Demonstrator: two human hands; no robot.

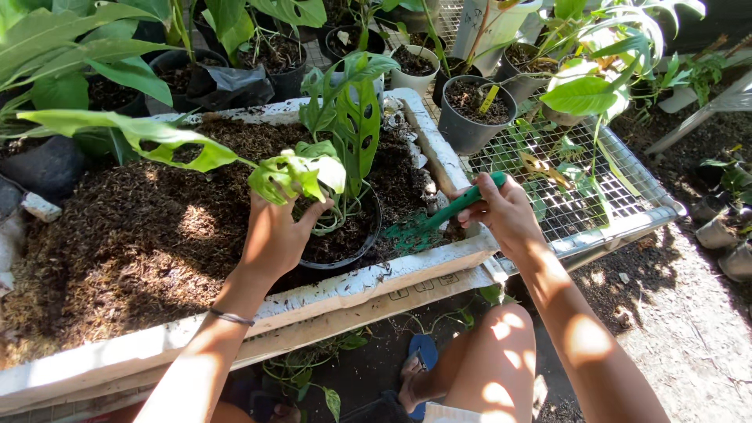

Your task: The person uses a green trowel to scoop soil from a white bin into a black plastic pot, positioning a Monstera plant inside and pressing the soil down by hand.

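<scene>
Here, right hand (507, 213) clenched on green trowel (439, 215), blade slanting down-left toward black pot (345, 254); left hand (276, 235), nearer, clasping the plant stem (301, 205).

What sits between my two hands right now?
In the head view, the black pot with its green plant sits between the left hand and right hand.

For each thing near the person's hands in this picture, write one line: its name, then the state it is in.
Left hand: steadying the plant's stems.
Right hand: closed round the green trowel's handle.
Green trowel: tilted, blade down in the soil.
Black pot: upright, holding soil and a plant.
Plant: upright, leaves with holes.
White trough: heaped with brown potting mix.
</scene>
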